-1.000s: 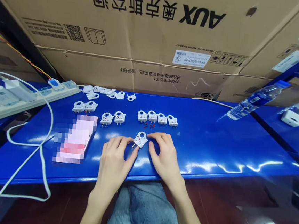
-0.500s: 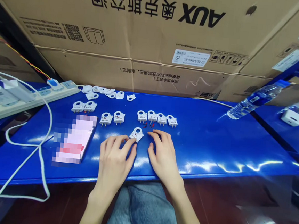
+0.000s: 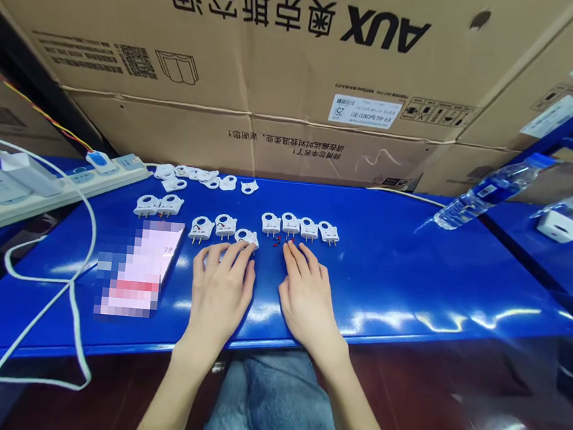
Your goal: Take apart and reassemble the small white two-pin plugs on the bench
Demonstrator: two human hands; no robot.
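Observation:
My left hand lies palm down over the blue table, its fingertips touching a white ring-topped plug piece. The fingers are stretched and slightly apart. My right hand rests flat, its fingertips at small red and black parts; nothing is seen in its grasp. Another small red and black part lies just to the left. Above stand several white plug pieces in a row, prongs toward me. Two more are left of the touched one, and a pair is farther left.
A phone lies left of my left hand. Flat white parts lie along the back. A power strip with a white cable is at the left, a bottle at the right. Cardboard stands behind the blue table.
My left hand has moved the white plug piece up and left, beside the two others. The fingertips of my right hand have moved up to the small red and black parts.

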